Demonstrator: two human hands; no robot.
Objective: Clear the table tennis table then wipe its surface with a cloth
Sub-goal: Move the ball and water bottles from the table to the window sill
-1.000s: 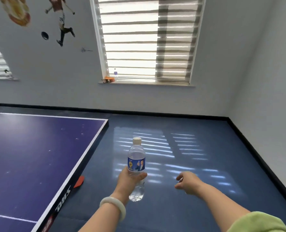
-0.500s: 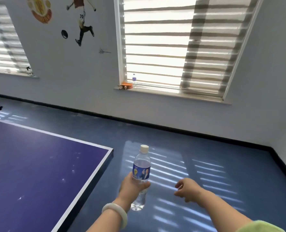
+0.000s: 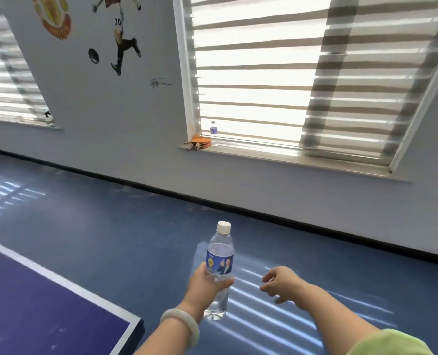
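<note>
**Bottle being held clear of the worktop**

Water bottle [image 3: 219,254] is being held upright in the left hand [image 3: 207,285], just past the corner of the worktop [image 3: 46,303] and above the floor, off the playing surface. The fingers [image 3: 225,281] are being kept wrapped closely round its middle, just under the label. The right hand [image 3: 282,283] is being held empty, its fingers loosely curled and touching nothing. The step is probably best being finished at the windowsill [image 3: 289,157], where paddles [image 3: 200,144] and a second bottle [image 3: 214,131] are sitting, with the bottle being set down upright beside them.
</note>
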